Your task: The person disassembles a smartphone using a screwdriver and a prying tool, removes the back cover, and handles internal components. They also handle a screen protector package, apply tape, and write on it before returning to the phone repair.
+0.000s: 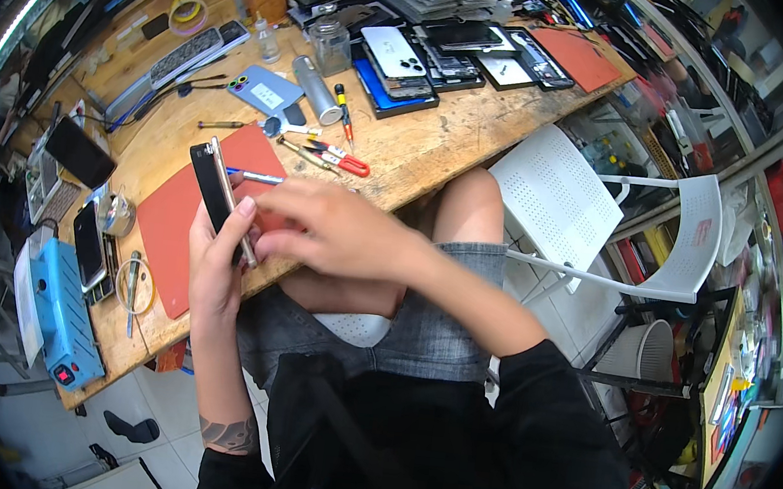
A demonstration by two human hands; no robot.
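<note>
A phone [215, 190] stands on edge above the orange-red mat, a dark slab with a pale gold edge along its right side. My left hand [217, 269] is closed around its lower part, thumb on the near face. Against the right side of the phone, my right hand [345, 230] has its fingers curled in. What these fingers pinch, if anything, is hidden behind them. A thin blue stick-like tool [260, 177] shows just beyond the right knuckles; I cannot tell whether it is held or lies on the mat [170, 221].
Red-handled cutters [350, 163], a screwdriver [340, 103], a grey can [316, 91] and a blue phone back [264, 91] lie beyond the mat. Opened phones [399, 62] are stacked farther back. A blue box device [67, 306] sits at left; a white chair [559, 191] stands right.
</note>
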